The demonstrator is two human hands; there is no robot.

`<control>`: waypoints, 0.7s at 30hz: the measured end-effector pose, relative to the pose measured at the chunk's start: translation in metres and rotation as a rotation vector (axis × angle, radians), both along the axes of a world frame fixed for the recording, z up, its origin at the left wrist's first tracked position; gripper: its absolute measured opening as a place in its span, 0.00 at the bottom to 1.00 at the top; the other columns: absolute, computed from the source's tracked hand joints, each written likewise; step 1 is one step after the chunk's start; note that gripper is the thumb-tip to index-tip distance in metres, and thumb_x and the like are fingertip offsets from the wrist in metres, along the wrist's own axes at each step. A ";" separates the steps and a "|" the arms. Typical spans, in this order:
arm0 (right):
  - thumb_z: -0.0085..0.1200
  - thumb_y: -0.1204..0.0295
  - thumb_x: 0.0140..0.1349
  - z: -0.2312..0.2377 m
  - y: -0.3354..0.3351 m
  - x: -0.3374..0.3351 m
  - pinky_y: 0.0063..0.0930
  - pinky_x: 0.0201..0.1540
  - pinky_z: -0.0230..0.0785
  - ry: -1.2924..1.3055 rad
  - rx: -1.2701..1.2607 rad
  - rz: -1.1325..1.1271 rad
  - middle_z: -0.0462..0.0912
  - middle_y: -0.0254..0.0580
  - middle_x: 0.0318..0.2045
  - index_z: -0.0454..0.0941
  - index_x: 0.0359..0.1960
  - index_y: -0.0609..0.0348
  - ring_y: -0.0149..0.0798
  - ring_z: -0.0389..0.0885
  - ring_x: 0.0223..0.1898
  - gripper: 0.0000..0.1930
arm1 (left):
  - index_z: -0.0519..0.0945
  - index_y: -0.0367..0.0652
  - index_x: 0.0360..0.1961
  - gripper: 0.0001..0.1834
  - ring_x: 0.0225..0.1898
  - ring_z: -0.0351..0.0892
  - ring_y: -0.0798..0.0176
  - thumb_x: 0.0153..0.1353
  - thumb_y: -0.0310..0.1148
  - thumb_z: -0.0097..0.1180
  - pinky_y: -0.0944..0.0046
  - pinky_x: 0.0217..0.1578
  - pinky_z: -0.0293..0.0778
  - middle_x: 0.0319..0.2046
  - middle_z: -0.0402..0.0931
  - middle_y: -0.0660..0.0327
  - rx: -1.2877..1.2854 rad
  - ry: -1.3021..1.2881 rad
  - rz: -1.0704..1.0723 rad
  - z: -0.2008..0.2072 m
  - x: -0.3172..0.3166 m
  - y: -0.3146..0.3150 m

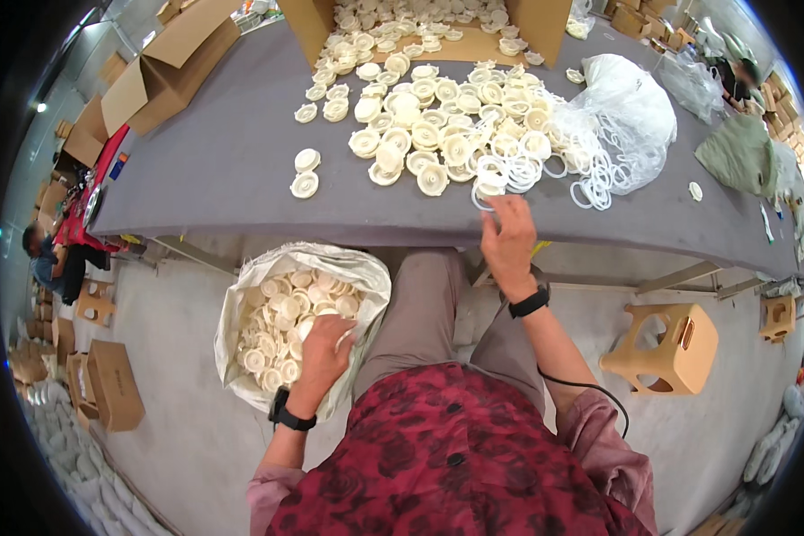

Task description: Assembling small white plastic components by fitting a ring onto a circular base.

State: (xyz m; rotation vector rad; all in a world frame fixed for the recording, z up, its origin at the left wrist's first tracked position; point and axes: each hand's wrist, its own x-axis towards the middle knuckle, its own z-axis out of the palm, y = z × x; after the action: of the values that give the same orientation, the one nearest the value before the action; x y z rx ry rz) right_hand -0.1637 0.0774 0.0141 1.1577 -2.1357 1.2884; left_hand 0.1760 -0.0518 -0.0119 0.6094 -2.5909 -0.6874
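My right hand (509,243) is at the table's near edge, fingertips pinched on a thin white plastic ring (481,202) at the front of a loose heap of rings (518,171). Behind and left of the rings spreads a large pile of round cream plastic caps (426,136). My left hand (324,357) is low, over the right side of a white woven sack (230,326) full of similar caps (272,326). Its fingers look apart, with no piece clearly visible in them; the palm side is hidden.
An open cardboard box (538,31) with more caps stands at the back of the grey-covered table (214,143). A clear plastic bag (634,116) lies beside the rings. Another carton (174,67) is at far left. A tan stool (674,348) stands on the floor at right.
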 end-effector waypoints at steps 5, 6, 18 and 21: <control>0.58 0.71 0.62 -0.017 0.000 -0.039 0.46 0.40 0.70 -0.085 0.255 -0.156 0.79 0.48 0.35 0.76 0.47 0.60 0.53 0.77 0.40 0.13 | 0.84 0.39 0.43 0.12 0.44 0.80 0.46 0.56 0.26 0.64 0.52 0.45 0.75 0.38 0.82 0.51 0.136 0.147 -0.174 0.024 -0.102 0.005; 0.58 0.71 0.61 -0.018 -0.002 -0.041 0.45 0.39 0.71 -0.114 0.227 -0.146 0.80 0.48 0.34 0.76 0.45 0.60 0.53 0.78 0.38 0.12 | 0.84 0.38 0.43 0.12 0.43 0.80 0.46 0.57 0.27 0.63 0.54 0.45 0.75 0.39 0.82 0.51 0.158 0.146 -0.214 0.027 -0.118 0.005; 0.59 0.82 0.62 -0.018 -0.006 -0.045 0.15 0.31 0.67 -0.910 -0.348 0.203 0.82 0.30 0.31 0.81 0.41 0.66 0.19 0.74 0.29 0.07 | 0.79 0.36 0.44 0.14 0.33 0.80 0.43 0.60 0.33 0.63 0.49 0.33 0.74 0.31 0.79 0.48 -0.009 0.275 0.155 0.017 -0.259 -0.059; 0.59 0.81 0.62 -0.016 -0.003 -0.046 0.15 0.28 0.66 -0.931 -0.407 0.194 0.81 0.29 0.29 0.82 0.41 0.65 0.18 0.73 0.27 0.06 | 0.79 0.34 0.43 0.14 0.31 0.80 0.39 0.60 0.34 0.63 0.50 0.32 0.74 0.29 0.80 0.47 0.027 0.130 0.188 0.019 -0.273 -0.065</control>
State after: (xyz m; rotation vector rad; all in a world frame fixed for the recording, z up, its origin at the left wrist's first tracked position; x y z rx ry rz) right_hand -0.2092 0.0747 -0.0015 0.6437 -2.1340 2.5757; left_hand -0.0971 -0.1170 0.0073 0.7785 -2.3720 -0.6780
